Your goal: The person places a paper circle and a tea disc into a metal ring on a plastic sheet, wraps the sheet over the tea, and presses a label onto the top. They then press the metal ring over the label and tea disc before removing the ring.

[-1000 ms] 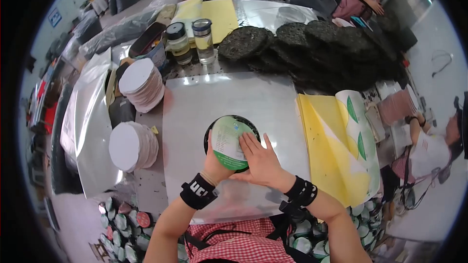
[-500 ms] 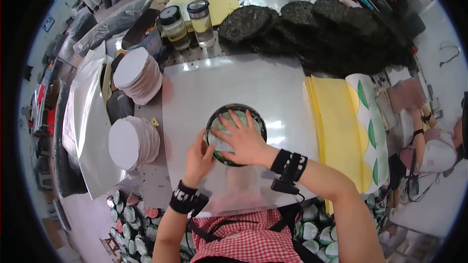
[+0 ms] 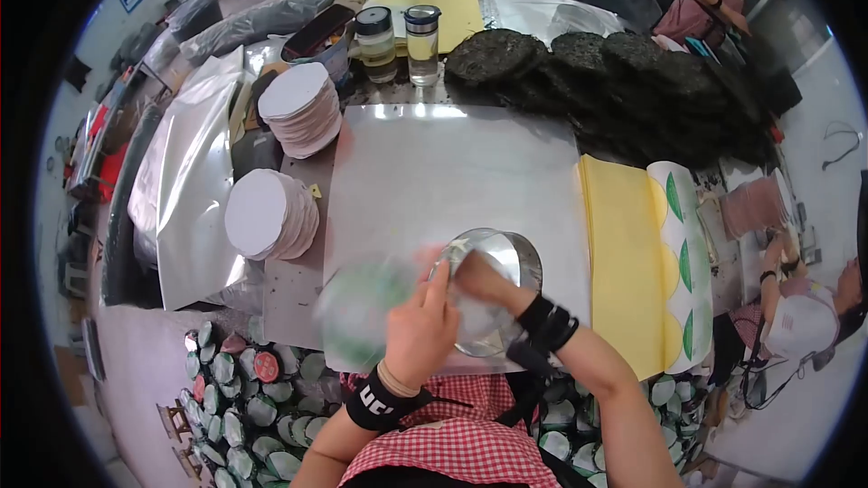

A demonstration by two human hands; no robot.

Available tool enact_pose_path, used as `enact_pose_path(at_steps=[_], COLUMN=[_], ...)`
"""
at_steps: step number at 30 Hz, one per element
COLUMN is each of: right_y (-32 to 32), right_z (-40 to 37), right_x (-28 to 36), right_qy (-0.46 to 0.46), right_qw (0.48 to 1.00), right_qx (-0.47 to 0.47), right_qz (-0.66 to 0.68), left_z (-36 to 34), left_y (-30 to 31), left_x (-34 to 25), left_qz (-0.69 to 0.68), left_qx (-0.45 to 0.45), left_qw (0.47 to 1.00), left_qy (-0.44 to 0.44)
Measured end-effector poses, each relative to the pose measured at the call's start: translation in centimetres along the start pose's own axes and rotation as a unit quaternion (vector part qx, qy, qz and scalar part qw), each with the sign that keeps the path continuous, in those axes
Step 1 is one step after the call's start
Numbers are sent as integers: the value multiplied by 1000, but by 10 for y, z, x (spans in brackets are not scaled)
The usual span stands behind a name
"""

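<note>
A shiny, round metal ring (image 3: 533,262) stands near the front of the metal-topped table, its left part blurred. Against its left rim, my left hand (image 3: 420,330) has its fingers pointing up and partly closed on the edge. My right hand (image 3: 488,282) reaches over the ring from the right, its fingers bent down and smeared by motion. Left of my left hand is a strongly blurred, round green-and-white thing (image 3: 362,307); its kind cannot be made out. Both wrists wear black bands.
Stacks of white paper discs (image 3: 267,212) stand at left. Dark round cakes (image 3: 497,59) are piled at the back, beside two lidded drinking bottles (image 3: 422,45). Yellow sheets (image 3: 624,253) lie at right. Several wrapped rounds (image 3: 240,398) fill the space below. A person (image 3: 796,285) works at right.
Both hands have left the green-and-white round they lay on. The metal ring is further right, and a blurred green-and-white round is at left. The camera view has shifted.
</note>
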State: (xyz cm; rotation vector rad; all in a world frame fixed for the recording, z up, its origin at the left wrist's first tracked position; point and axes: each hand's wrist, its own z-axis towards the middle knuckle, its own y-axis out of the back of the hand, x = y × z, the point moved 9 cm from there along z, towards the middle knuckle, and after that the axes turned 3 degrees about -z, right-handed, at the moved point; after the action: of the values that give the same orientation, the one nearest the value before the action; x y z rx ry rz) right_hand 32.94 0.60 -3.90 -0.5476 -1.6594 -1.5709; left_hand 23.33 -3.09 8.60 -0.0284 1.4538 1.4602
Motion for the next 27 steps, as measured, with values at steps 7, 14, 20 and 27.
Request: enact_pose_path(at_steps=[7, 14, 20, 27], right_y=[33, 18, 10, -23], right_z=[-60, -135, -151, -85], right_x=[34, 7, 46, 93], right_qy=[-17, -30, -3, 94], right_qw=[992, 985, 994, 994], right_qx=[-89, -136, -111, -40], right_qz=[-90, -104, 0, -49], left_z=[-71, -71, -68, 14], left_y=[1, 41, 36, 108], left_x=[126, 159, 170, 88], left_qz=[-190, 15, 19, -9], left_qx=[87, 288, 283, 111], left_qw=[960, 957, 949, 982], left_qy=[185, -41, -135, -155])
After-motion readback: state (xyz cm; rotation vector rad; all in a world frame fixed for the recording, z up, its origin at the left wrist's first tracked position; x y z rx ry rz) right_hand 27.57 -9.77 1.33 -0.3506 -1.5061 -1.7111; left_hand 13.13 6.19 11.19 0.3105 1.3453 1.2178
